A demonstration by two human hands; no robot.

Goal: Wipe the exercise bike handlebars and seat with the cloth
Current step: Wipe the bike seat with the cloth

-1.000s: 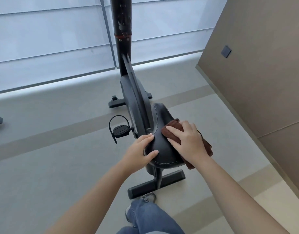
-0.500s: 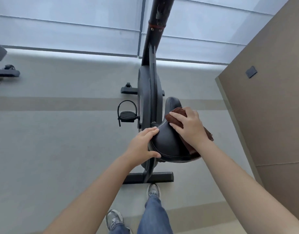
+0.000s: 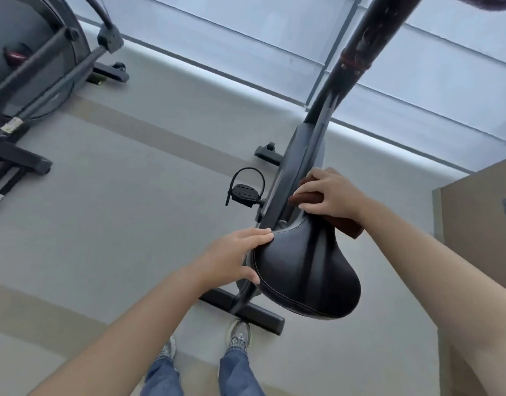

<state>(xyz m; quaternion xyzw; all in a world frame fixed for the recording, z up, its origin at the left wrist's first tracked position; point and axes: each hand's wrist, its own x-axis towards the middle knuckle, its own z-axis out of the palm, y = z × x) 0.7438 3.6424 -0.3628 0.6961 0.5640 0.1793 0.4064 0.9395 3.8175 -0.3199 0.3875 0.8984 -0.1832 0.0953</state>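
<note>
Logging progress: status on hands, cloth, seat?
Left hand grips seat edge. Right hand holds brown cloth on seat nose. Nothing blocking.

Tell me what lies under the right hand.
Under the right hand: a brown cloth at the seat's narrow front end. The seat surface beneath it is hidden.
</note>
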